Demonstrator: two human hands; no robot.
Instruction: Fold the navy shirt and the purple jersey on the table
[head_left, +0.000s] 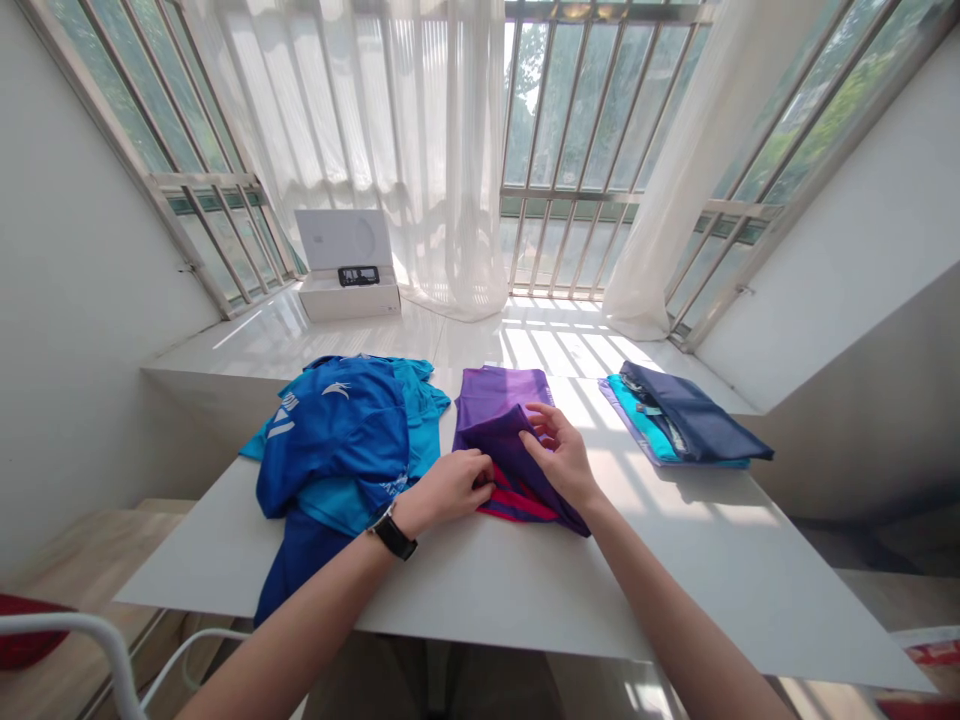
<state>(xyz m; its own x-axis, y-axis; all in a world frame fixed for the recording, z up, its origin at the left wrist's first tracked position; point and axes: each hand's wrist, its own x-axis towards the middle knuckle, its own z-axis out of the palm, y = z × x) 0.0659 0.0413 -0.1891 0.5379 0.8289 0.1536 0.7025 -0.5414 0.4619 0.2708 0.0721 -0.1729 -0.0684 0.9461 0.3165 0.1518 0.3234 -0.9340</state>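
Note:
A purple garment with red parts (506,395) lies partly folded on the white table in front of me, its middle raised in a fold. My left hand (457,488), with a black watch on the wrist, is closed on the garment's near left edge by the red fabric. At the raised fold, my right hand (559,455) has the purple cloth between thumb and curved fingers. Left of the hands, a loose heap of blue sports shirts (345,430) hangs partly over the table's front edge. A stack of folded clothes (686,415), navy on top with turquoise and lilac below, lies to the right.
The white table (480,590) stands against a tiled window ledge (450,340). On the ledge an open white box (349,298) has a black device in it. White curtains (450,150) hang before barred windows. A white curved tube (90,630) rises at the lower left.

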